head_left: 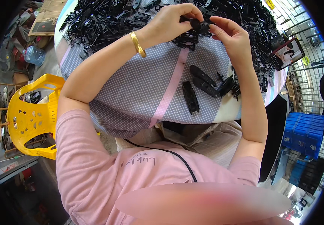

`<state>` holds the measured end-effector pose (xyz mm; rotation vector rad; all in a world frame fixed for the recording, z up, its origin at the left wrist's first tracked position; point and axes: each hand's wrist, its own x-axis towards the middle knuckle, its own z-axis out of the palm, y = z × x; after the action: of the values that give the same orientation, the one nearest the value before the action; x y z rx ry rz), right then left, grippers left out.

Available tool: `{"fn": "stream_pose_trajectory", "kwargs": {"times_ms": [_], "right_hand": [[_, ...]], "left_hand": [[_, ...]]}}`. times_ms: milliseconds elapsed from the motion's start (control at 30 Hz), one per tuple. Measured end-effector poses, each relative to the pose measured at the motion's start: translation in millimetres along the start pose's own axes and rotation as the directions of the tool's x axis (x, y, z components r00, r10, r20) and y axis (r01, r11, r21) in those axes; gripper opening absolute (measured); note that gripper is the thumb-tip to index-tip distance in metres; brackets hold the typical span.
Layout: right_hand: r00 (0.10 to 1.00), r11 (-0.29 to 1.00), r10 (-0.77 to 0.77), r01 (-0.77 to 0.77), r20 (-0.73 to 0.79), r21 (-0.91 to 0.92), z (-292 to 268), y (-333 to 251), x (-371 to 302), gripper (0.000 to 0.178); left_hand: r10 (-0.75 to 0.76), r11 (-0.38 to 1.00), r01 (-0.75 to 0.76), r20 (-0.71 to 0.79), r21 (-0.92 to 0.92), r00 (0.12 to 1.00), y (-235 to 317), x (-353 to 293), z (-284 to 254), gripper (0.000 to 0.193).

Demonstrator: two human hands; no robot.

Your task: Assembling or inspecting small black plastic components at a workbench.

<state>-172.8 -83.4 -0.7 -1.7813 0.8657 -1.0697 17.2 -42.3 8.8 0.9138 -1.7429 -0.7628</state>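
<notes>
My left hand (175,22), below a gold bracelet (137,44), pinches a small black plastic part (195,24) between thumb and fingers. Close beside it, my right hand (234,36) has its thumb and forefinger closed at the same black piece or one touching it; which cannot be made out. Under both hands lies a large heap of black plastic parts (109,28). Nearer me on the dotted cloth rest a long black channel-shaped part (190,97), two smooth tapered black pieces (202,76) and a few smaller black parts (226,85).
A grey dotted cloth with a pink stripe (171,86) covers the round table. At its right edge a phone (288,54) leans, screen lit. A yellow plastic chair (29,120) stands left; blue drawers (305,131) stand right, near a wire grid. A black cable (177,155) crosses my shirt.
</notes>
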Motion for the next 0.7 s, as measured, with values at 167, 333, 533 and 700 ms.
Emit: {"fn": "stream_pose_trajectory", "kwargs": {"times_ms": [167,333,533,700], "right_hand": [[0.999,0.999,0.043,-0.043,-0.011,0.029,5.6,-10.4,-5.1,0.024],[0.996,0.984,0.046,-0.033,-0.072,0.174,4.9,-11.0,-8.1,0.022],[0.996,0.994,0.081,-0.078,-0.035,0.073,6.5,-16.0,-10.6,0.022],[0.996,0.995,0.059,-0.054,-0.068,0.081,7.3,-17.9,-12.1,0.021]], "left_hand": [[0.298,0.798,-0.209,-0.068,0.565,0.952,11.9,-4.9,-1.4,0.021],[-0.196,0.976,0.206,-0.140,0.064,0.971,14.9,-10.5,3.9,0.019],[-0.116,0.991,0.126,-0.196,0.039,0.974,13.1,-15.3,5.3,0.017],[-0.235,0.970,0.216,-0.211,-0.110,0.949,11.0,-14.8,6.5,0.015]]}}
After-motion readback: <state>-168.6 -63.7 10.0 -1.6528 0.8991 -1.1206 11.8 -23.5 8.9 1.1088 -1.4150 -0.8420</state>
